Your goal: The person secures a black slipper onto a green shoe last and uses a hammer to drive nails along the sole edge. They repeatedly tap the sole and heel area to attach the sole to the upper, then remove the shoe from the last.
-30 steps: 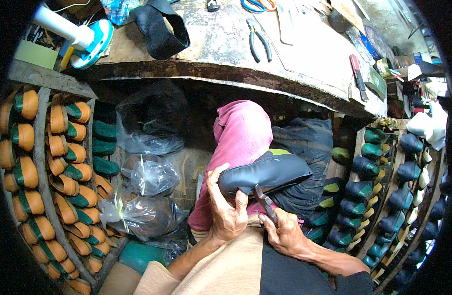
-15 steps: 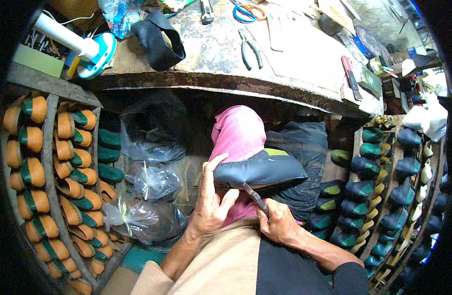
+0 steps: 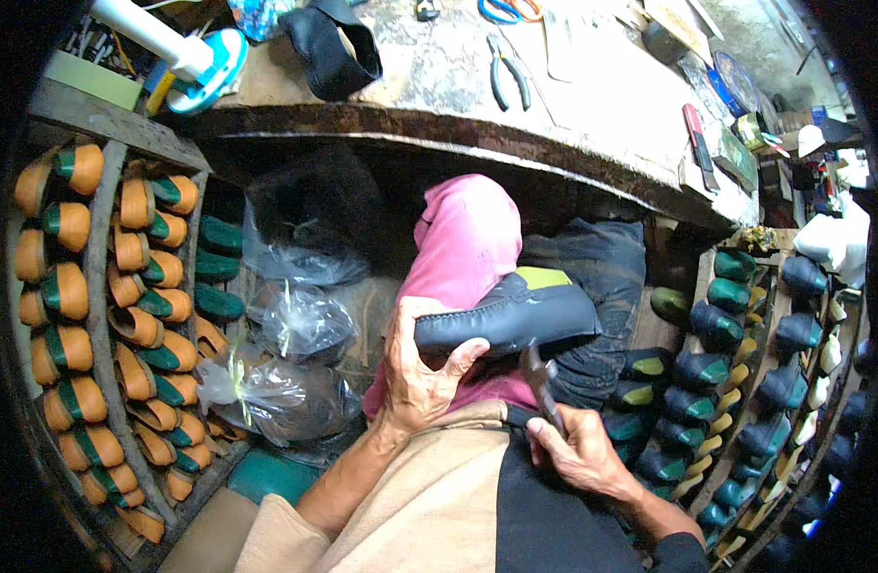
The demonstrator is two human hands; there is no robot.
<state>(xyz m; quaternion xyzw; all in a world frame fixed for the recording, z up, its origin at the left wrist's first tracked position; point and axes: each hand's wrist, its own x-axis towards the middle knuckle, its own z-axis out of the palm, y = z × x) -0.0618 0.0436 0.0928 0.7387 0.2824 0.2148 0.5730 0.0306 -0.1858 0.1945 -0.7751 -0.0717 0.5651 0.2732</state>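
A black shoe upper lies on its side across my pink-covered knee, a yellow-green patch showing at its top. My left hand is wrapped round its left end, fingers behind and thumb along the lower edge. Just below the shoe's right part, my right hand grips a metal tool that looks like lasting pincers. Its head is close to the shoe's lower edge; whether they touch, I cannot tell. The shoe's underside is hidden from this angle.
Racks of orange-and-green shoes stand left, racks of dark shoes right. Clear plastic bags lie beside my left arm. The workbench ahead holds pliers, a red-and-black cutter and a black curved strap-like piece.
My right hand and the tool have moved right and down, off the shoe's lower edge. The shoe has tilted slightly, and my left thumb has shifted along it. The whole view has also shifted.
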